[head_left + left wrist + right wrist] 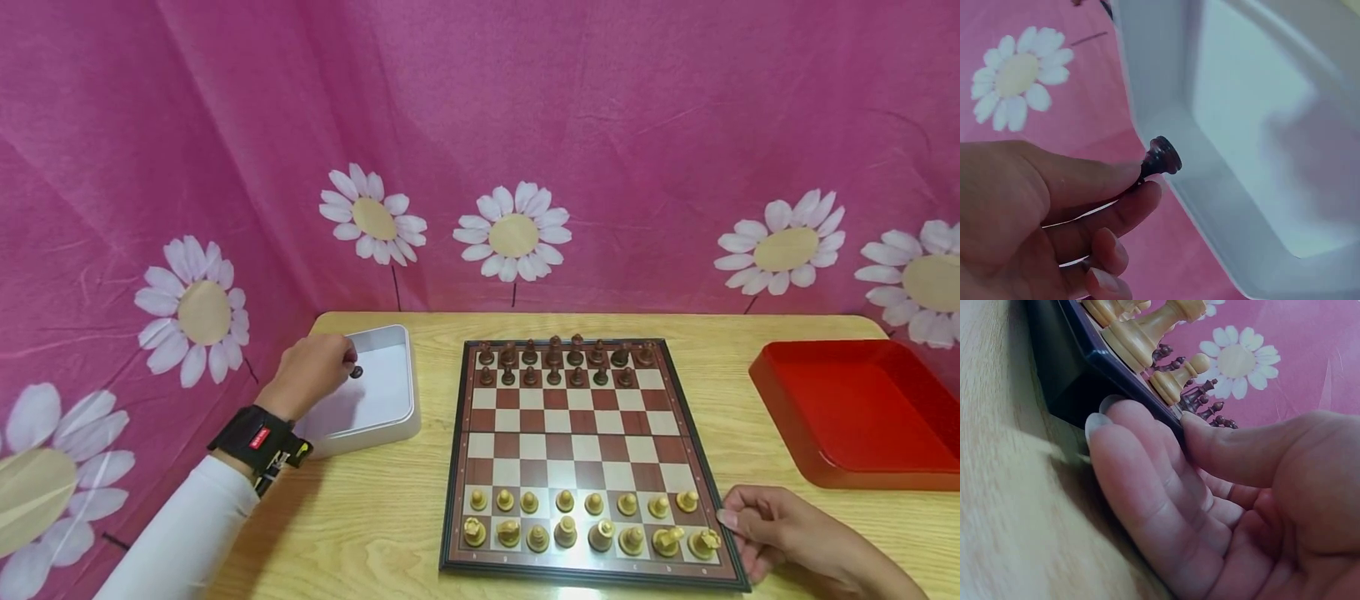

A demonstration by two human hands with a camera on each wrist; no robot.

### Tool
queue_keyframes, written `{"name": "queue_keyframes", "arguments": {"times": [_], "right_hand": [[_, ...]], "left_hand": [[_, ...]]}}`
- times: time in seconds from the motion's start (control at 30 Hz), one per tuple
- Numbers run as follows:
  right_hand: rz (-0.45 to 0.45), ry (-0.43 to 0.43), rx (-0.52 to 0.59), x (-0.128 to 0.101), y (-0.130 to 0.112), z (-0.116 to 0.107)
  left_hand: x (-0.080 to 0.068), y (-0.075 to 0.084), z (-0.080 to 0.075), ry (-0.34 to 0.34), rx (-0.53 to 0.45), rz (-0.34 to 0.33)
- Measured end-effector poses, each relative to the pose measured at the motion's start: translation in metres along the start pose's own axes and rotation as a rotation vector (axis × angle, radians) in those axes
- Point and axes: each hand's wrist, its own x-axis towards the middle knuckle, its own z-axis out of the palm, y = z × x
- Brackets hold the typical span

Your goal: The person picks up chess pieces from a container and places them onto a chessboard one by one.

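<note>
My left hand (349,363) pinches a dark pawn (356,372) between thumb and forefinger and holds it over the white tray (408,367) at the table's left. In the left wrist view the dark pawn (1161,156) sticks out base first from my left hand (1140,181), above the white tray's (1254,125) inner wall. A chessboard (577,442) lies in the middle, with dark pieces (555,362) along the far rows and light pieces (585,521) along the near rows. My right hand (731,523) grips the board's near right edge; thumb and fingers pinch the chessboard's rim (1066,375).
A red tray (855,408) sits at the right of the wooden table (375,517). Pink cloth with white daisies (513,233) hangs behind and to the left. The white tray's floor shows nothing lying in it.
</note>
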Motion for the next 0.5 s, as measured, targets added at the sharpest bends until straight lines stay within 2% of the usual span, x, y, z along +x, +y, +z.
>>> {"name": "queue_keyframes", "arguments": {"times": [0.1,0.33,0.5], "right_hand": [[0.01,0.005,-0.003,0.0,-0.001,-0.001],[-0.001,0.013,-0.016,-0.001,-0.001,0.0],[0.002,0.014,-0.005,-0.001,0.0,0.0]], "left_hand": [[0.006,0.011,-0.003,0.031,0.004,0.03],[0.018,0.039,-0.008,0.138,0.053,0.151],[0.025,0.06,-0.009,0.143,0.049,0.174]]}}
